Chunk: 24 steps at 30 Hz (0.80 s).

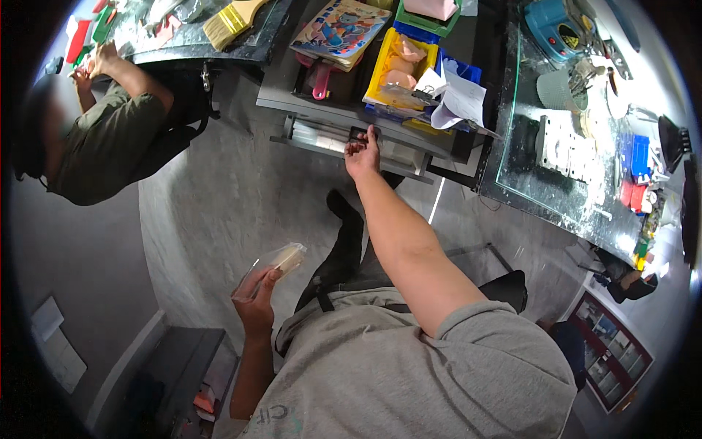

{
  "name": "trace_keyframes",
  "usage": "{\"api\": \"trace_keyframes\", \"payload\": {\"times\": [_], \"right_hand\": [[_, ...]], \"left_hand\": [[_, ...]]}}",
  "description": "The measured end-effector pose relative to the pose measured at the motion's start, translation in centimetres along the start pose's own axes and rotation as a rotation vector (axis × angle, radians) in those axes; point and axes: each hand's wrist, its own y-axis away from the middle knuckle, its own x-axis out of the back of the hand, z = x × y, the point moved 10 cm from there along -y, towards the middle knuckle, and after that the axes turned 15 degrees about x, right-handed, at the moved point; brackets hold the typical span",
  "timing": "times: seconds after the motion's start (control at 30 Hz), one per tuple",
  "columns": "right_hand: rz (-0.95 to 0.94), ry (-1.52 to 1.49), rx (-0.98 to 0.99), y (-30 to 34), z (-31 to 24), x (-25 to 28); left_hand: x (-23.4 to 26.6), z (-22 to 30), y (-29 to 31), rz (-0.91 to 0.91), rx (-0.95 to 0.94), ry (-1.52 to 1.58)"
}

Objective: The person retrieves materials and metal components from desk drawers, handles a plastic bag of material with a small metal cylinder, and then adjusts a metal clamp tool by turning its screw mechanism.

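My left hand (257, 306) is closed round a clear plastic bag (265, 269) with a pale beige piece inside, held out over the floor at my left. What exactly the piece is, I cannot make out. Straight ahead, my right hand (362, 155) has its fingers curled at the front of a partly pulled-out grey drawer (314, 145), under the cabinet top. White items (320, 136) lie in the drawer, to the left of my hand. A small dark shape by the fingertips is too unclear to name.
On the cabinet stand a yellow bin (376, 77) of pinkish pieces, papers (461, 102), a picture book (342, 31) and a pink-handled tool (322, 82). A glass-topped bench (512, 157) at right holds a grey basket (561, 91). At left, a seated person (117, 146) works at another bench with a brush (228, 28).
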Motion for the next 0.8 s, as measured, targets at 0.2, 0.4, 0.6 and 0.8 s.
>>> {"api": "trace_keyframes", "payload": {"times": [0.2, 0.4, 0.6, 0.8], "right_hand": [[-0.235, 0.077, -0.121, 2.0, -1.5, -0.1], [-0.354, 0.473, -0.335, 7.8, 0.2, 9.4], [-0.457, 0.156, -0.419, 19.0, -8.4, 5.8], [-0.073, 0.609, -0.027, 8.1, -16.5, 14.1]], "left_hand": [[-3.0, 0.7, -1.7, -0.131, -0.04, 0.014], [-11.1, 3.1, -5.4, -0.485, 0.029, 0.289], [-24.0, -5.6, -11.6, -0.76, 0.633, 1.151], [-31.2, -7.7, -11.2, -0.656, 0.714, 0.86]]}}
